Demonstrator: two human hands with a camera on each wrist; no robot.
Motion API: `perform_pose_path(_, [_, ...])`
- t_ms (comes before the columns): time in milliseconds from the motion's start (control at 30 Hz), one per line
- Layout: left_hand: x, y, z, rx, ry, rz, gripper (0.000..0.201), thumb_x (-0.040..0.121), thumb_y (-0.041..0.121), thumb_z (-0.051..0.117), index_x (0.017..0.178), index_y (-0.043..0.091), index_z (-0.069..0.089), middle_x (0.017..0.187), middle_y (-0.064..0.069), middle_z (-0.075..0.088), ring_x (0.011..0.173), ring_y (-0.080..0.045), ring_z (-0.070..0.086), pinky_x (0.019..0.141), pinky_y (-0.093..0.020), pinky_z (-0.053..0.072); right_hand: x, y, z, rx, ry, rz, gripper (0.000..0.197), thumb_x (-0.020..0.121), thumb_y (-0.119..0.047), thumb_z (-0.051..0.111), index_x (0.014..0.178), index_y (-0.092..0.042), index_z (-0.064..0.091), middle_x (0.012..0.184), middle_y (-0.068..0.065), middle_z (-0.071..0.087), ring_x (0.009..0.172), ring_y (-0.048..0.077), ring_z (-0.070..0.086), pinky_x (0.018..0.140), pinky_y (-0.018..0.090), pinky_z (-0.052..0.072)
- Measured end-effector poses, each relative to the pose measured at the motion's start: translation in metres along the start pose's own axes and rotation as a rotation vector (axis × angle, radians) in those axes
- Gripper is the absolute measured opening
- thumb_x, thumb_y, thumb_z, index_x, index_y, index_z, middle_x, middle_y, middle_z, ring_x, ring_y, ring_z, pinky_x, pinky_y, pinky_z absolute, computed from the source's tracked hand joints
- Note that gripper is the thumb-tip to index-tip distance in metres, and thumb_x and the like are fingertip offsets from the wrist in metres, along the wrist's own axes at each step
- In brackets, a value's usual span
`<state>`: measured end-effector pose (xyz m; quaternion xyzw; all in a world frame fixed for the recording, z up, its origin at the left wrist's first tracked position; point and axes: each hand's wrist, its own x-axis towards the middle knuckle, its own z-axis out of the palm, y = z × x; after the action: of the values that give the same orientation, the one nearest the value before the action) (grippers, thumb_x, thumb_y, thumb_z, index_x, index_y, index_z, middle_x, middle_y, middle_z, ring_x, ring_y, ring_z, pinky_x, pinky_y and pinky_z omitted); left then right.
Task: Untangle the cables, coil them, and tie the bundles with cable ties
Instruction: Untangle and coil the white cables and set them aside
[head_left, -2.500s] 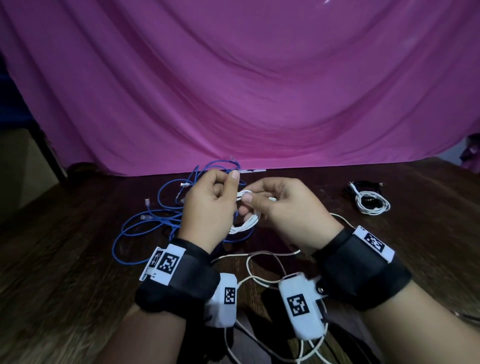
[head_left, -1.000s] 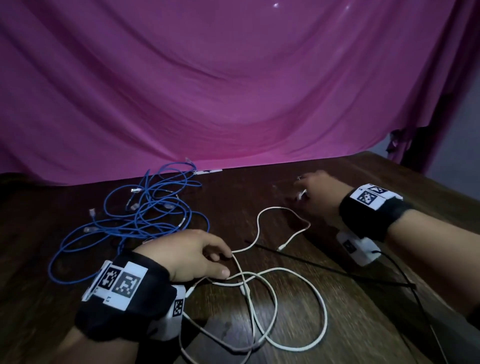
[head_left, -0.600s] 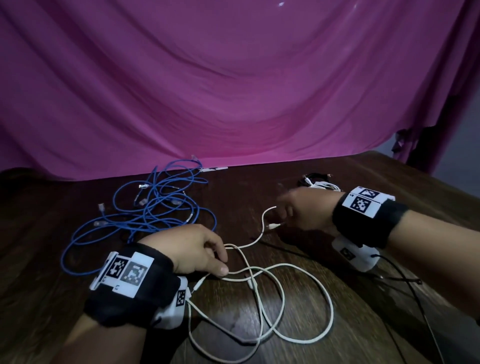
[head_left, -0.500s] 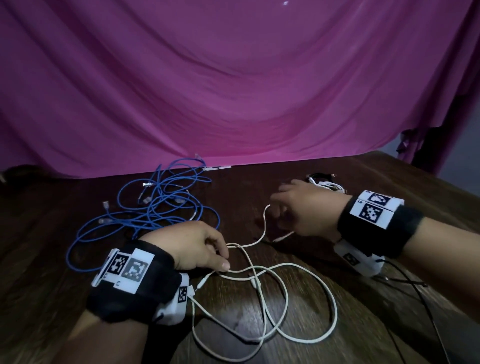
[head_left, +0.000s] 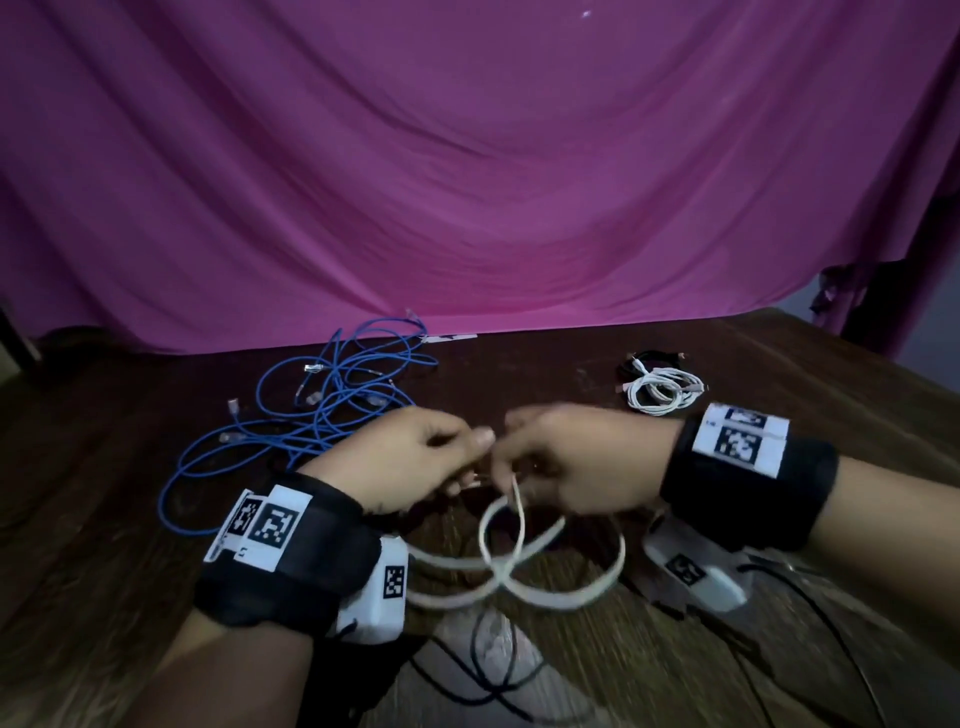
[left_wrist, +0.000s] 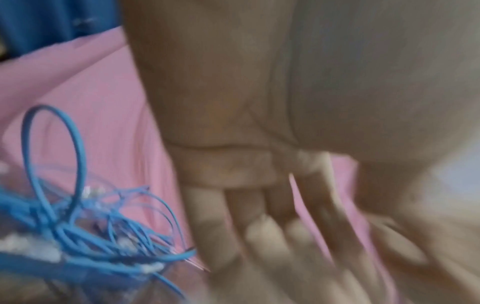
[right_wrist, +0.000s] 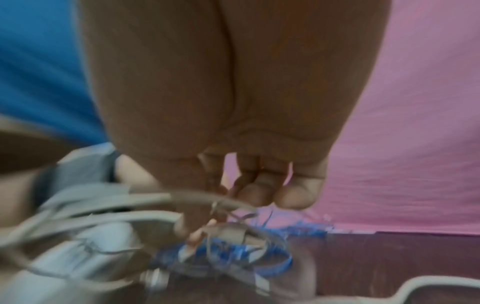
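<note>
Both hands meet mid-table. My left hand (head_left: 410, 457) and right hand (head_left: 566, 457) each pinch the white cable (head_left: 511, 566), fingers curled; its loops hang blurred at 6 o'clock below them. Blue cable tangle (head_left: 322, 410) at 10 o'clock; coiled white bundle (head_left: 660, 389) at 2 o'clock.
</note>
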<state>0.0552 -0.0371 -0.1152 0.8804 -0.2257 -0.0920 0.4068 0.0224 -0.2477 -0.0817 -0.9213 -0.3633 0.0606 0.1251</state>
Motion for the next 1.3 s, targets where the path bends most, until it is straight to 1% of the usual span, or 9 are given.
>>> perform_pose_path(133, [-0.003,0.021,-0.008,-0.443,0.128,0.083,0.055,0.097,0.050,0.043,0.093,0.003,0.072,0.074,-0.014,0.072,0.063,-0.016,0.063,0.060,-0.022,0.051,0.011,0.015,-0.031,0.176,0.357,0.169,0.005,0.095,-0.009,0.064,0.097,-0.011,0.068,0.084,0.001,0.065,0.075,0.010,0.056,0.075,0.032,0.047])
perform_pose_path(267, [-0.007,0.019,-0.013,-0.418,0.170,0.249,0.053,0.096,0.058,0.048,0.096,0.013,0.074,0.057,-0.001,0.050,0.054,-0.015,0.047,0.059,-0.024,0.044,0.020,0.024,-0.040,0.590,0.566,0.370,0.010,0.096,-0.010,0.063,0.101,-0.002,0.066,0.071,-0.001,0.062,0.056,0.008,0.050,0.056,0.023,0.044])
perform_pose_path(467, [-0.006,0.005,-0.036,-0.504,0.512,0.197,0.062,0.086,0.076,0.052,0.076,0.020,0.076,0.051,0.013,0.031,0.046,-0.006,0.029,0.047,-0.022,0.035,0.018,0.033,-0.038,0.720,0.556,0.400,0.016,0.098,-0.022,0.066,0.110,-0.012,0.063,0.077,0.006,0.055,0.066,0.024,0.041,0.054,0.030,0.031])
perform_pose_path(633, [-0.006,-0.004,-0.041,-0.501,0.661,0.173,0.044,0.083,0.064,0.064,0.077,0.021,0.075,0.056,0.000,0.041,0.053,-0.018,0.030,0.047,-0.023,0.029,0.009,0.030,-0.048,0.806,0.455,0.247,0.038,0.092,-0.042,0.070,0.121,-0.020,0.065,0.067,-0.007,0.058,0.053,0.006,0.046,0.044,0.015,0.035])
perform_pose_path(900, [-0.004,-0.008,-0.042,-0.409,0.685,0.157,0.038,0.090,0.057,0.065,0.082,0.022,0.076,0.061,-0.005,0.038,0.060,-0.020,0.033,0.058,-0.032,0.032,0.005,0.028,-0.061,0.495,0.423,0.230,0.021,0.096,-0.028,0.071,0.093,-0.008,0.073,0.062,-0.008,0.059,0.052,0.004,0.050,0.046,0.013,0.039])
perform_pose_path(1067, [-0.007,-0.003,-0.039,-0.446,0.539,0.176,0.037,0.091,0.056,0.065,0.086,0.021,0.075,0.065,-0.010,0.030,0.051,-0.013,0.029,0.050,-0.023,0.037,0.009,0.032,-0.064,0.346,0.704,0.303,0.022,0.092,-0.041,0.074,0.088,-0.019,0.075,0.071,0.003,0.052,0.058,0.010,0.046,0.059,0.030,0.040])
perform_pose_path(1133, [-0.009,0.000,-0.035,-0.524,0.418,0.235,0.030,0.090,0.048,0.066,0.087,0.019,0.074,0.058,-0.001,0.032,0.048,-0.009,0.029,0.048,-0.024,0.038,0.010,0.033,-0.064,0.279,0.777,0.365,0.022,0.090,-0.049,0.074,0.087,-0.027,0.076,0.062,-0.002,0.050,0.050,0.010,0.046,0.051,0.028,0.041])
perform_pose_path(1200, [-0.011,0.003,-0.033,-0.560,0.270,0.273,0.023,0.090,0.041,0.067,0.087,0.020,0.075,0.058,0.003,0.045,0.050,-0.008,0.043,0.054,-0.026,0.052,0.012,0.031,-0.061,0.587,0.757,0.337,0.026,0.093,-0.046,0.070,0.085,-0.022,0.074,0.059,-0.002,0.052,0.048,0.014,0.049,0.042,0.022,0.042])
perform_pose_path(1300, [-0.013,0.007,-0.030,-0.458,0.192,0.295,0.032,0.085,0.050,0.069,0.085,0.019,0.078,0.077,0.003,0.072,0.074,-0.008,0.065,0.079,-0.028,0.056,0.015,0.025,-0.056,1.112,0.690,0.236,0.023,0.097,-0.031,0.067,0.085,-0.011,0.066,0.074,0.011,0.065,0.065,0.021,0.065,0.058,0.031,0.061])
